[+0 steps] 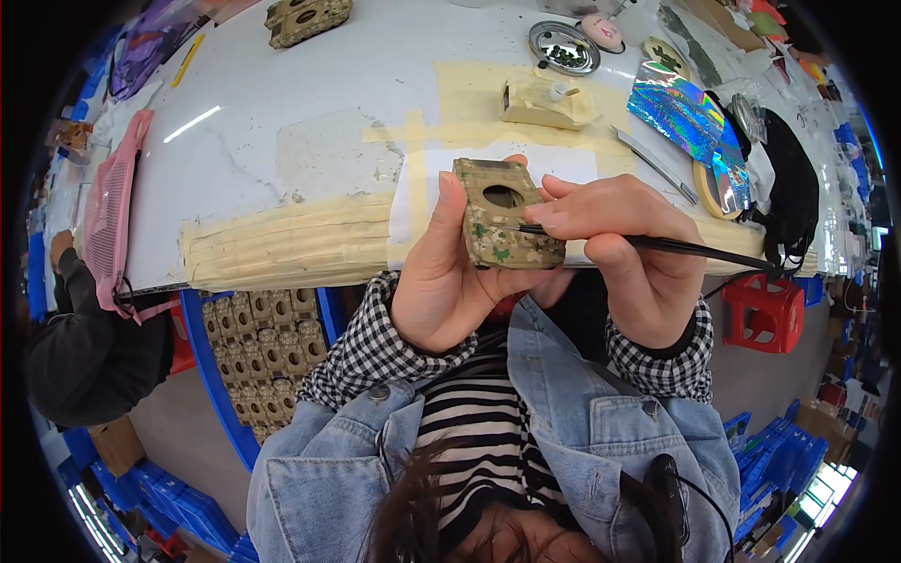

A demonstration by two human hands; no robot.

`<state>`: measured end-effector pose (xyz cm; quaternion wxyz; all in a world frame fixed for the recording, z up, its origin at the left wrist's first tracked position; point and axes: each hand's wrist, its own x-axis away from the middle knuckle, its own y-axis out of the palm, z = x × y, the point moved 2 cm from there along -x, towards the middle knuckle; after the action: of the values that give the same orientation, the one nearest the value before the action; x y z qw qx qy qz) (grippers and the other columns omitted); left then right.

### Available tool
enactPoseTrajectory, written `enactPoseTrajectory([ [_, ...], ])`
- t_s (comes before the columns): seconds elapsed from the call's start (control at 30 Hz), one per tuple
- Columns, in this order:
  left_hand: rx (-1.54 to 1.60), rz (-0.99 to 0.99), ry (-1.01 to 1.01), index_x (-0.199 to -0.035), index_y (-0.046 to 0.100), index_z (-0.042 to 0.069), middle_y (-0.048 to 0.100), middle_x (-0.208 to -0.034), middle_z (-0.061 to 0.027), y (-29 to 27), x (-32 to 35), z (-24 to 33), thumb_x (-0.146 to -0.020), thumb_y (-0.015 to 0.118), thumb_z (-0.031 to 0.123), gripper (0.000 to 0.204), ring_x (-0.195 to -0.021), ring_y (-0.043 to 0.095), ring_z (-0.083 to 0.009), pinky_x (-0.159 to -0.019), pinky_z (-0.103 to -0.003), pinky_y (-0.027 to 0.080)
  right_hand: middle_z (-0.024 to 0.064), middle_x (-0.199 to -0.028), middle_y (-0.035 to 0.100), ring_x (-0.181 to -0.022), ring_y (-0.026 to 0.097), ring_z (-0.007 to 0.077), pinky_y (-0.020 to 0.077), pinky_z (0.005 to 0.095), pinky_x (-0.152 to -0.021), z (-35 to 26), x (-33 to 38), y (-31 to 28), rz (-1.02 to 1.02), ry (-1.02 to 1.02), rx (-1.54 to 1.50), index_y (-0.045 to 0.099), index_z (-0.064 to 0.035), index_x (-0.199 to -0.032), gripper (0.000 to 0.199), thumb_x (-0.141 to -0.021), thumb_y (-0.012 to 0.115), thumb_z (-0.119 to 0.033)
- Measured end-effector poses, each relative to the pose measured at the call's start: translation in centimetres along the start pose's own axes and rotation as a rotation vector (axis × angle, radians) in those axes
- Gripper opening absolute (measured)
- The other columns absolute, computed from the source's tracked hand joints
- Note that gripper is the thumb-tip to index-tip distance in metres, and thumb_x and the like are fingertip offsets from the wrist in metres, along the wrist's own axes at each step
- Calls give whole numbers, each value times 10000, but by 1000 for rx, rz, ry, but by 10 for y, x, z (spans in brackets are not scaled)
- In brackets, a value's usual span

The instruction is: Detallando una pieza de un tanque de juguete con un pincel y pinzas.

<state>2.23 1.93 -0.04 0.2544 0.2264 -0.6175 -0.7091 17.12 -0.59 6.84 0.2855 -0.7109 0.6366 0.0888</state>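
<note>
Since our left hand [434, 293] has its grip closed around the camouflage casing [486, 223] at the frame's centre and our right hand [648, 235] pinches a slim black tool [694, 247], we should hold the casing steady and guide the tip lightly.

Left hand [439, 286] curled, thumb [445, 214] pointing up, right hand [648, 249] opposite, fingers [584, 210] pinched
</note>
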Motion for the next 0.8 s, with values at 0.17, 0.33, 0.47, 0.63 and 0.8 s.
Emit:
enactPoseTrajectory([
  [0.17, -26, 8, -1, -1354, 267, 88, 448, -1270, -148, -1, 0, 1, -942, 233, 517, 596, -1125, 527, -265, -887, -385, 528, 107, -866, 667, -801, 627, 230, 474, 365, -854, 0, 0, 1, -1, -5, 9, 651, 4, -919, 126, -814, 625, -62],
  [0.33, -19, 17, -5, -1352, 269, 89, 445, -1273, -149, 0, 0, 1, -942, 231, 517, 594, -1131, 523, -268, -886, -384, 531, 108, -869, 667, -801, 627, 234, 475, 366, -851, 0, 0, 1, 1, -19, 25, 649, 7, -921, 132, -810, 631, -61],
  [0.47, -13, 31, 1, -1351, 272, 89, 445, -1274, -150, 0, -1, 0, -942, 230, 515, 592, -1127, 526, -271, -886, -384, 531, 108, -875, 667, -801, 627, 236, 475, 366, -849, -1, -1, 1, -3, -23, 45, 647, 8, -926, 143, -805, 640, -67],
  [0.63, -20, 68, 0, -1347, 282, 91, 449, -1271, -150, 2, -1, 0, -942, 234, 515, 589, -1123, 529, -272, -882, -383, 533, 111, -880, 667, -804, 626, 237, 476, 359, -842, -1, -1, 2, -4, -28, 50, 646, 9, -932, 152, -806, 644, -77],
  [0.8, -20, 40, 0, -1346, 288, 94, 448, -1276, -147, 0, -1, 1, -942, 237, 516, 587, -1125, 528, -270, -883, -385, 531, 113, -890, 667, -813, 624, 232, 478, 334, -804, -1, 0, 2, -5, -26, 54, 644, 12, -933, 148, -814, 639, -76],
])
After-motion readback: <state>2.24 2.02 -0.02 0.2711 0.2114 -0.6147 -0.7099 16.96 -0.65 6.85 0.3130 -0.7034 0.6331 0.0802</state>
